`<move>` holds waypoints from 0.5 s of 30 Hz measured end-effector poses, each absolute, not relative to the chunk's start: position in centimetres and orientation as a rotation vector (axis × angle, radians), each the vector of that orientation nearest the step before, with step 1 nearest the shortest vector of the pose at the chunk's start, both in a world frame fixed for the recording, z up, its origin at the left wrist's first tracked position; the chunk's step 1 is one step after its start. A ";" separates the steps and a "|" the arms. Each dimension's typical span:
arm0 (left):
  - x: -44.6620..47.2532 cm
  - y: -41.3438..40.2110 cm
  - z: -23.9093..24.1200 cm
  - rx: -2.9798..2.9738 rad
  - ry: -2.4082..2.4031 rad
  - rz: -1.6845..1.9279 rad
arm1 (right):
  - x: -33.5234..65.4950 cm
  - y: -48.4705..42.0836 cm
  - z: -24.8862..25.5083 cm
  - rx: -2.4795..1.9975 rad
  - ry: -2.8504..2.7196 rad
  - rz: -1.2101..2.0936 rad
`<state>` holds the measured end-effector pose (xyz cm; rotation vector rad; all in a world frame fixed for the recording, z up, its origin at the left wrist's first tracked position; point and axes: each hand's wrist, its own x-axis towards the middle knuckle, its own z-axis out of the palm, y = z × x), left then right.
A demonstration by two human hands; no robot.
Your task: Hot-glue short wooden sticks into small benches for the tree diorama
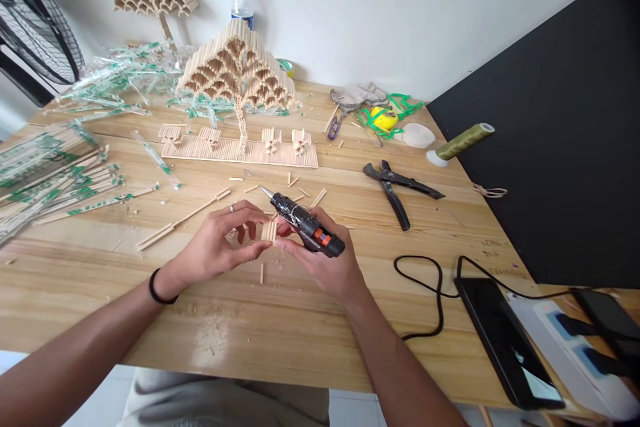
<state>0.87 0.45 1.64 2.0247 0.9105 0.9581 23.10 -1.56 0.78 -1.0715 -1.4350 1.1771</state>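
Observation:
My left hand [213, 240] pinches a small panel of short wooden sticks [269, 231] between thumb and fingers. A black glue gun [295, 215] rests in my right hand [333, 267], its nozzle pointing up and to the left, with an orange part showing near its rear. The right thumb and fingertips also meet the panel's right edge. Just beyond the hands, short cut stick pieces [319, 197] lie scattered. Farther back stands a tree model [207, 60] built of sticks, on a slatted base [227, 151] with several small stick pieces like tables or stools.
Wrapped chopsticks [55, 167] and torn wrappers [120, 77] cover the left side, near a fan [35, 13]. Black cutters [395, 187], a thread spool [465, 141] and a glove [357, 97] lie right. A black cable [440, 280] loops beside a phone [505, 340] and power strip [580, 353].

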 end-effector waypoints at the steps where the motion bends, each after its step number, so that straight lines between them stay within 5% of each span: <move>1: 0.9 0.5 1.6 1.977 0.912 0.956 | 23.1 -1.5 0.9 -1.081 -1.422 1.175; 15: 0.5 1.8 0.7 1.110 0.786 1.073 | 24.3 -1.3 1.6 -1.136 -1.424 1.062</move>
